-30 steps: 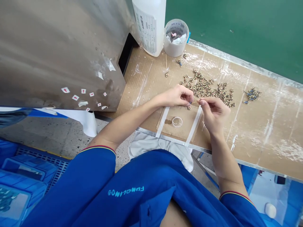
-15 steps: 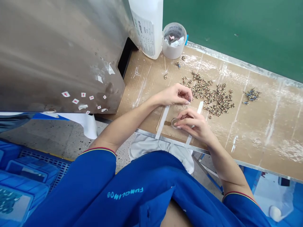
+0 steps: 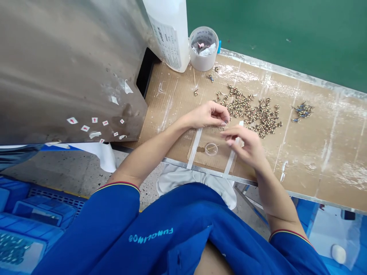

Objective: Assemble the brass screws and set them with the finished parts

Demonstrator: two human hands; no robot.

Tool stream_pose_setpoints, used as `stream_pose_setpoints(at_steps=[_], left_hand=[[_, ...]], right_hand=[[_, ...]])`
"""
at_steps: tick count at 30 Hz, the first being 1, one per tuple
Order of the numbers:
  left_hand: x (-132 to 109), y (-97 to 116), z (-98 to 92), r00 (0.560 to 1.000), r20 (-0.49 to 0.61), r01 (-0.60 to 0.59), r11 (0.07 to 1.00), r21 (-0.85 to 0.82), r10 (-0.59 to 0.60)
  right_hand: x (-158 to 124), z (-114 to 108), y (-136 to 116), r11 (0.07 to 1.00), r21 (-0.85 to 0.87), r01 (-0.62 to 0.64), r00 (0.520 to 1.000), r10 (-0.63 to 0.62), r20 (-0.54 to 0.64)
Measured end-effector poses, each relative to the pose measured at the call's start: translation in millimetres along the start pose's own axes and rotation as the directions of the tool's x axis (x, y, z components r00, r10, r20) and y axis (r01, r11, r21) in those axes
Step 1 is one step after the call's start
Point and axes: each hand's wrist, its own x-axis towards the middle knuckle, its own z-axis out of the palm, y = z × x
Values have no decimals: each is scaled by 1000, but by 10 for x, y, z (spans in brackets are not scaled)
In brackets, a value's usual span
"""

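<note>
My left hand [image 3: 210, 114] is closed in a pinch at the near-left edge of a pile of small brass-coloured metal parts [image 3: 243, 107]. A tiny dark bit of a small metal part shows at its fingertips; the rest is hidden. My right hand [image 3: 245, 143] hovers just to the right, slightly blurred, its thumb and index finger apart with nothing visible between them. Below and between the hands, a small clear round dish [image 3: 211, 152] rests on the cardboard with a thin stick lying across it.
Farther right lies a smaller cluster of blue-tipped metal parts [image 3: 303, 110]. A tape roll [image 3: 204, 61] holding scraps and a white plastic bottle [image 3: 172, 42] stand at the back. Left is a large metal housing [image 3: 71, 68]. White tape strips [image 3: 195, 148] cross the cardboard-covered bench [image 3: 304, 160].
My right hand has lifted off the dish and moved up and right, its fingers opening. The thin stick now shows in the dish. My left hand keeps its pinch; the view has shifted slightly.
</note>
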Motion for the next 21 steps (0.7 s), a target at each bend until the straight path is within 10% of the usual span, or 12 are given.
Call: stream_pose_setpoints(at_steps=[4,13,21], left_hand=[[7,-26,15,999,-44,23,1000,-10,-23],[24,-63,47,996,-94,3,1000,9,-2],[7,-15,58,999,-35,-21,1000,-13,21]], right_hand=[[11,-82,177,970,-156,-187,961,148,-234],[17,73,295,936,-345,-69,996,48,-68],[31,-15,249,960,-156,-231,953,192,-235]])
